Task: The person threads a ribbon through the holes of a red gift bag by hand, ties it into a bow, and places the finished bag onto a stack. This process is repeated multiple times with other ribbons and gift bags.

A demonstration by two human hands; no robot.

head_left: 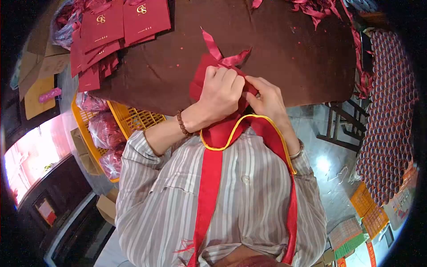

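A red gift bag point(198, 79) is at the table's near edge, mostly covered by my hands. A shiny red ribbon point(212, 46) sticks out above it, its ends spread to the far left and right. My left hand point(222, 89) is closed in a fist over the bag, knuckles up; its fingertips are hidden. Beside it my right hand point(266, 99) is closed, with thumb and forefinger pinching the bag's right side. Below the hands hangs a red apron point(211, 178) with yellow piping, worn over a striped shirt.
Red gift bags with gold letters point(102, 26) are stacked at the brown table's point(155, 84) far left. Loose red ribbons point(318, 11) lie at the far right. Yellow crates point(138, 118) with plastic-wrapped red bundles stand left. A rack of round items point(387, 120) stands right.
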